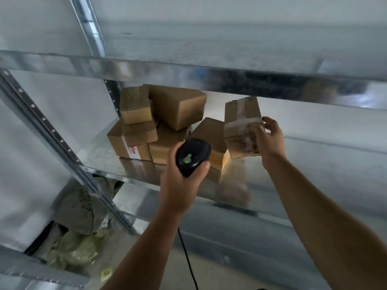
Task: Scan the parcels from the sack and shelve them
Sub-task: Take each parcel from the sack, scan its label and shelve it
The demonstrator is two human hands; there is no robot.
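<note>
Grasping the taped parcel (pixel 240 126) by its right edge, your right grip (pixel 270 139) curls its fingers over the far corner, with the thumb on the near face, though blur softens the detail. The parcel hangs tilted, its long axis running up and back into the bay. Its lower corner is just above the shelf (pixel 100 158) and close against the stacked boxes (pixel 176 107) on its left; whether they touch cannot be told. Your left grip (pixel 184 181) is clenched round the black scanner (pixel 193 156), green light showing, just left of and below the parcel, with its cable (pixel 188 258) trailing down. The bare shelf space lies to the right of the parcel, on your right grip's side, so that hand looks the nearer one to set it down. The sack (pixel 77 208) lies on the floor, well down to your left.
</note>
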